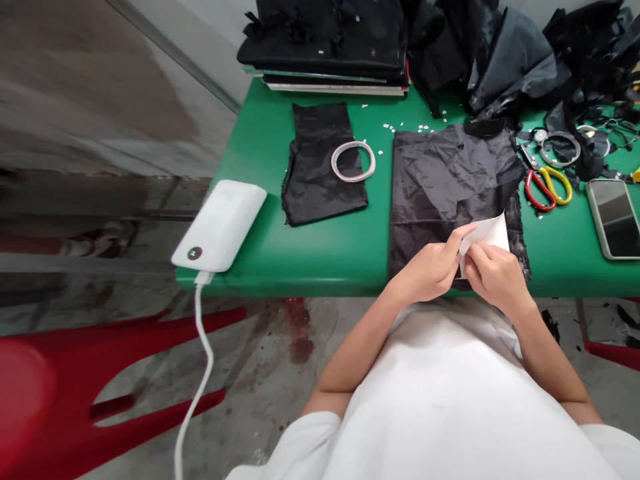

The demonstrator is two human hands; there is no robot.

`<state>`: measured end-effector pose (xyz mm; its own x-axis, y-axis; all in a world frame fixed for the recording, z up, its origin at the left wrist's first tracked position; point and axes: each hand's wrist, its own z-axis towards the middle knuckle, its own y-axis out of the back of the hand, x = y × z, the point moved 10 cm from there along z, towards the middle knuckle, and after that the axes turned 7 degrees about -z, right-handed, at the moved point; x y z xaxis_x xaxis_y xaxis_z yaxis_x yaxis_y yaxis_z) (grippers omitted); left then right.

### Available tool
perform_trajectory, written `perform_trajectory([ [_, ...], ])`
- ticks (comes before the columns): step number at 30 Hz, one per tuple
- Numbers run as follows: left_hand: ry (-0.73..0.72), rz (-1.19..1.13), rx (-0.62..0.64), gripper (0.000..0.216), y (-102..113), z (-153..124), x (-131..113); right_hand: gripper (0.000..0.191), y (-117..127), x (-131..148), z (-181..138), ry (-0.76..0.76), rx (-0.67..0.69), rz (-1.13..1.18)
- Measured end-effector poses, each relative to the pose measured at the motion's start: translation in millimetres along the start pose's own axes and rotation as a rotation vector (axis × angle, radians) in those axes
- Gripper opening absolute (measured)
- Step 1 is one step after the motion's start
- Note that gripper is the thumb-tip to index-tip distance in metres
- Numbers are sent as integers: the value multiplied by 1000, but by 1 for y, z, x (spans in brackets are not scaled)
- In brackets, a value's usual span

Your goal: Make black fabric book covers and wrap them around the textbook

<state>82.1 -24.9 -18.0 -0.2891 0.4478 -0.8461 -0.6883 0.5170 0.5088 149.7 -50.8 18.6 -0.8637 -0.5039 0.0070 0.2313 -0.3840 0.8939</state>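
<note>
My left hand (434,268) and my right hand (493,275) meet at the near edge of the green table (325,247). Both pinch a small white sheet (487,235), its corner curling up between my fingers. The sheet lies over the near right part of a large black cloth (445,183) spread flat on the table. A smaller black cloth (320,163) lies to the left, with a white tape ring (353,161) resting on it.
A white power bank (220,225) with a cable sits on the table's left corner. Red and yellow scissors (545,187), a phone (615,217) and another ring (560,148) lie at the right. Stacked black fabric (325,40) fills the back. A red stool (75,393) stands on the floor.
</note>
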Motion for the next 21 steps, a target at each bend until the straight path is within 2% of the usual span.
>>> perform_trajectory([
  [7, -23, 8, 9, 62, -1, 0, 0, 30, -2, -1, -1, -6, 1, 12],
  [14, -46, 50, 12, 60, -2, 1, -2, 29, -10, -3, -3, -26, 59, -9],
  [21, -25, 43, 8, 58, -1, 1, -1, 29, -8, -2, -2, -11, 25, -31],
])
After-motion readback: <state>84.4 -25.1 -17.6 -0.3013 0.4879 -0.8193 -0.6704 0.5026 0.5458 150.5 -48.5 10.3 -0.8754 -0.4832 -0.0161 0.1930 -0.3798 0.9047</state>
